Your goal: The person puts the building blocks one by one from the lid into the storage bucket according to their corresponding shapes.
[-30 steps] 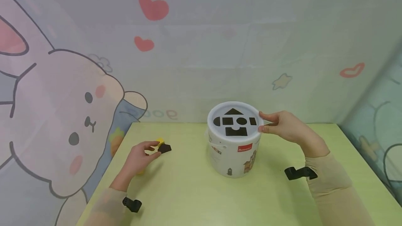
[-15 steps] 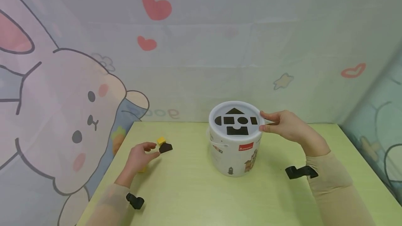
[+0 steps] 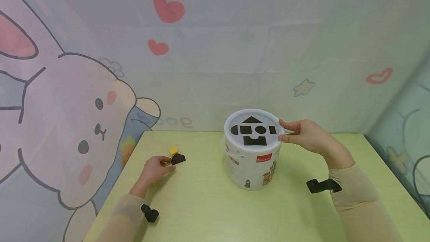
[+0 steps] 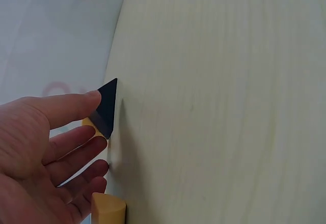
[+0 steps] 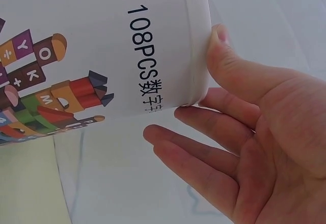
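In the head view, my left hand (image 3: 156, 169) pinches a black triangular block (image 3: 178, 159) at the table's left. Thumb and fingertips lie on either side of this block in the left wrist view. A small yellow block (image 3: 173, 151) sits just behind it. Another yellow block (image 4: 108, 210), rounded on one side, is by the lower fingers and mostly hidden in the head view. A white bucket (image 3: 246, 171) stands upright, its lid (image 3: 231, 141) cut with several shaped holes. My right hand (image 3: 309, 135) grips the lid's right rim, thumb and fingers apart along it.
The light yellow-green table (image 3: 208, 212) reaches back to a printed cloth (image 3: 215, 66) with a rabbit and hearts. The bucket's white handle (image 3: 235, 155) hangs against its side. A dark cable (image 3: 414, 182) curves at the far right.
My left hand has moved slightly right and its fingers have come closer around the black block. The right hand stays on the bucket's rim. The head view has shifted a little.
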Demonstrator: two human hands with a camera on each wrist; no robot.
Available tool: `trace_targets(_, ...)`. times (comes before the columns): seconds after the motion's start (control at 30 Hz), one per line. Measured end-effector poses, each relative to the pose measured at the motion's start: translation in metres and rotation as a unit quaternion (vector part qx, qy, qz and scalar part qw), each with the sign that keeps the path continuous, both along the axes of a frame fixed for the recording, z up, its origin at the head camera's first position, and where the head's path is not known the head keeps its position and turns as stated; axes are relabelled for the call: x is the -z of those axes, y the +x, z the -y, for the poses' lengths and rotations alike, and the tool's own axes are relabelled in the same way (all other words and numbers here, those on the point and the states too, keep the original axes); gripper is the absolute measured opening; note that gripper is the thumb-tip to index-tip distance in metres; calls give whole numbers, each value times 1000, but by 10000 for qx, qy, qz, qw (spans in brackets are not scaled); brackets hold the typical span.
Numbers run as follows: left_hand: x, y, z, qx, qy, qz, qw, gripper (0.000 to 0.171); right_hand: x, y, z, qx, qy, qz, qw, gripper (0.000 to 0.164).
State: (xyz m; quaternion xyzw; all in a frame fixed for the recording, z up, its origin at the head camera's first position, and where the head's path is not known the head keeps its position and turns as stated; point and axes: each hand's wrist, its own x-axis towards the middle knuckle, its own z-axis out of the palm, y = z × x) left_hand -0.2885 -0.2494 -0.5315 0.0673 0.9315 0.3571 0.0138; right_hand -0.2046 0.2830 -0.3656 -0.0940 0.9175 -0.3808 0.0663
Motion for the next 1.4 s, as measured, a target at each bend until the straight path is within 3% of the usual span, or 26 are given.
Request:
trace_targets(0.47, 1, -10, -8, -251, 122, 123, 9995, 42, 0, 1, 0, -51, -68, -28, 10000, 79)
trace_targets(0.9, 6, -15, -11, -313, 40, -15, 9995, 39, 1, 0, 0, -46, -138, -16, 9999, 77)
trace_targets(1.4, 2, -8, -10, -353, 210, -5, 9992, 34, 2, 1, -1, -26, -201, -33, 9998, 78)
